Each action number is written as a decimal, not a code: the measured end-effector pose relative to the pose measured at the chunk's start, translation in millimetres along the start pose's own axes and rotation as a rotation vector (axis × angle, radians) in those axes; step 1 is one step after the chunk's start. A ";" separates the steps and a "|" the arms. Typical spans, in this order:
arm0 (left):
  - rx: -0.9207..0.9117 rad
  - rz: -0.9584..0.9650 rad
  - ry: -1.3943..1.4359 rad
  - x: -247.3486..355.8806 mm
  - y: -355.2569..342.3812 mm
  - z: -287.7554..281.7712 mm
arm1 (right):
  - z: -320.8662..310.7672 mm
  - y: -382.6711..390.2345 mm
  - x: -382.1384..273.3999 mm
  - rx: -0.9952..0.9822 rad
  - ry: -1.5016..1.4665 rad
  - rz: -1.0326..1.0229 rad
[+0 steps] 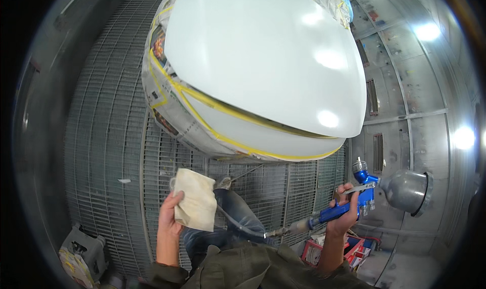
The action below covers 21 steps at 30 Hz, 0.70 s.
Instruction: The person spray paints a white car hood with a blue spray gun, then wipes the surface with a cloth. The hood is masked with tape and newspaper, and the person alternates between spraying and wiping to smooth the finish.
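My left hand (170,213) pinches the edge of a folded cream cloth (195,200), its thumb lying on top. A thin pale loop shows at the cloth's upper left corner. On the right, my right hand (345,210) is wrapped round the grip of a blue spray gun (367,187). The gun's grey metal cup (406,190) points out to the right, and a hose (243,228) runs from its handle leftward across my legs. Ahead of both hands, and touched by neither, is a car's white hood (263,51) with a white panel (253,132) below it.
Newspaper masking (174,119) and yellow tape (202,129) border the car's front. Metal grating (106,101) covers the floor. A grey plastic container (88,248) stands at lower left, and a red crate (313,251) of supplies sits by my right forearm. Metal wall panels (420,91) rise at right.
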<state>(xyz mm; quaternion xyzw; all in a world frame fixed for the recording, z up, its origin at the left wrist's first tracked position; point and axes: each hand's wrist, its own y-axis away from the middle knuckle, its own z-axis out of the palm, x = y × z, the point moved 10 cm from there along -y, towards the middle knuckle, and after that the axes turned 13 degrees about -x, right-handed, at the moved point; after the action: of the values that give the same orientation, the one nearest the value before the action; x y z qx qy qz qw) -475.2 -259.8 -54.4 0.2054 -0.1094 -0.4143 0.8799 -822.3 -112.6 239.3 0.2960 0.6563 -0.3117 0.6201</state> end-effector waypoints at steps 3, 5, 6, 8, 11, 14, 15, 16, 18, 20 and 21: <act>-0.044 0.100 -0.026 53.3 -18.0 53.0 | 26.2 -0.2 -3.5 -0.074 -0.115 -0.015; -0.041 0.079 -0.137 60.3 -30.8 70.5 | 28.9 -4.5 -2.0 -0.171 -0.165 0.003; -0.005 0.054 -0.178 56.1 -39.0 73.3 | 24.9 -7.4 -0.6 -0.193 -0.149 -0.009; -0.047 -0.079 -0.291 26.2 -51.0 98.8 | 24.1 -18.9 3.0 -0.293 -0.168 0.009; -0.091 -0.239 -0.243 -32.0 -61.1 106.3 | 17.4 -47.3 8.4 -0.341 -0.162 0.045; -0.126 -0.261 -0.151 -77.3 -74.2 128.1 | -5.5 -82.3 24.8 -0.467 -0.181 0.108; -0.128 -0.255 -0.150 -86.7 -78.9 135.2 | -10.7 -95.6 26.5 -0.474 -0.192 0.097; -0.129 -0.247 -0.148 -94.9 -82.1 141.2 | -13.3 -109.2 25.1 -0.483 -0.202 0.087; -0.152 -0.301 -0.229 -115.0 -79.3 136.9 | -20.8 -130.2 35.6 -0.523 -0.225 0.134; -0.159 -0.378 -0.337 -128.4 -74.3 149.8 | -30.8 -147.3 49.1 -0.558 -0.246 0.198; -0.179 -0.386 -0.326 -129.8 -71.0 162.5 | -36.2 -154.0 52.7 -0.565 -0.236 0.242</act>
<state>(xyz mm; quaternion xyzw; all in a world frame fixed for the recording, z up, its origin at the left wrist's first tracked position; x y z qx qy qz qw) -664.9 -244.0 55.5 0.0745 -0.1712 -0.6102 0.7699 -967.4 -181.5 194.5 0.1500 0.6004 -0.0735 0.7821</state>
